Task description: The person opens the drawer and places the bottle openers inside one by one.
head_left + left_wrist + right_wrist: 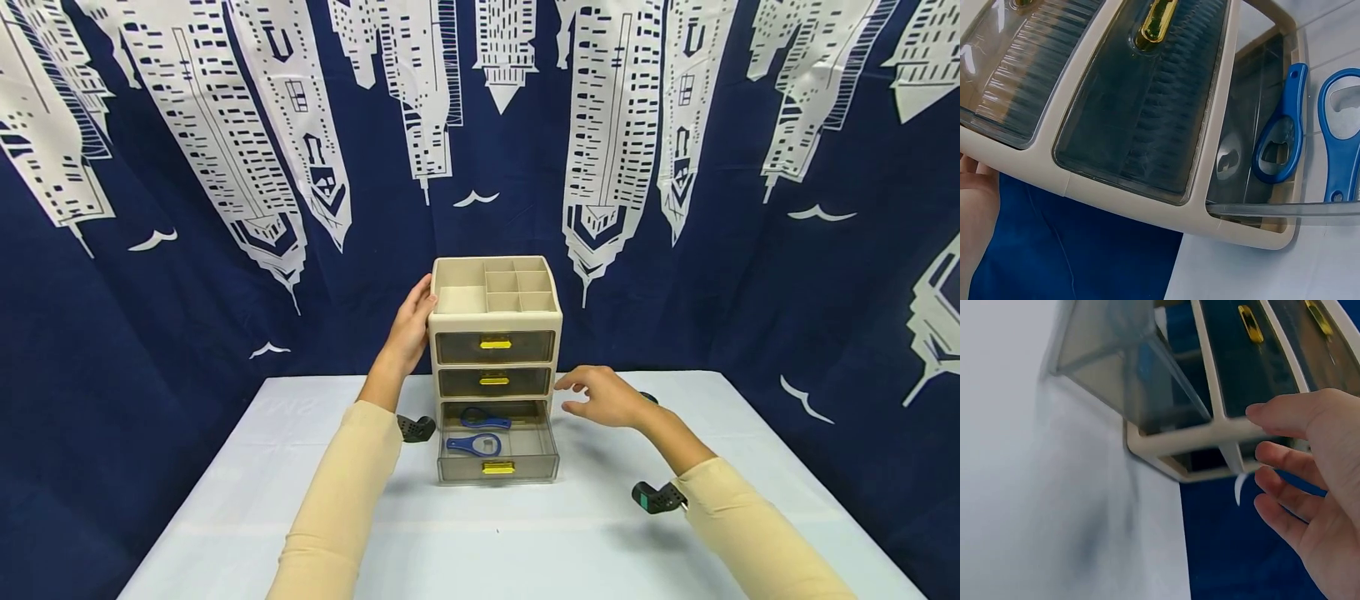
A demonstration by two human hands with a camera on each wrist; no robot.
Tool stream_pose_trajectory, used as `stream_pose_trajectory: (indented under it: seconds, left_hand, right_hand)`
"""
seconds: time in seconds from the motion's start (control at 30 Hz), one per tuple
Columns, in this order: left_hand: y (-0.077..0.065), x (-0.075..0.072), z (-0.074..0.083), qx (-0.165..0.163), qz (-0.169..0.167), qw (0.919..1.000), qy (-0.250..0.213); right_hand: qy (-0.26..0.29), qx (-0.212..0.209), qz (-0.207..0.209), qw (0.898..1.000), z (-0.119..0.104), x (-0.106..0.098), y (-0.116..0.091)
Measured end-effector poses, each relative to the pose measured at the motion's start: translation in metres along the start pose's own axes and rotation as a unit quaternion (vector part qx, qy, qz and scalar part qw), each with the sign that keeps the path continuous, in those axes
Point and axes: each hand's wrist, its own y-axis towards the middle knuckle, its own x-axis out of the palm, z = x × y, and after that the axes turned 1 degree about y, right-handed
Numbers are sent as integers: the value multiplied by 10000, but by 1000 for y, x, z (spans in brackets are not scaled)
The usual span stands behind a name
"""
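Observation:
A cream desktop drawer organizer (495,366) stands on the table, its bottom drawer (465,472) pulled out. Two blue bottle openers lie inside: the front bottle opener (459,444) with its handle to the left, the rear bottle opener (1296,94) with its handle to the right. My left hand (408,325) rests against the organizer's left side, near the top, fingers extended along it. Beside the right side, level with the middle drawer, my right hand (603,398) has loosely bent fingers and holds nothing.
Both upper drawers, the top drawer (465,348) and the middle drawer (457,383), are closed and have yellow handles. An open compartment tray (461,298) tops the organizer. The white table (300,517) extends around it, with a dark blue patterned curtain (375,250) behind.

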Motion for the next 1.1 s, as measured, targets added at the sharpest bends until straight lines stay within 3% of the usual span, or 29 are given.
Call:
stream_pose_trajectory:
  seconds: [0.63,1.1]
  left_hand:
    - [1,-3,1,-55,-57,9999,103]
    - [3,-4,3,-54,-89,9999,118]
  right_hand:
    - [379,1227,532,9903,72,-15,-39]
    - [1219,2213,319,9670,122,-11,-64]
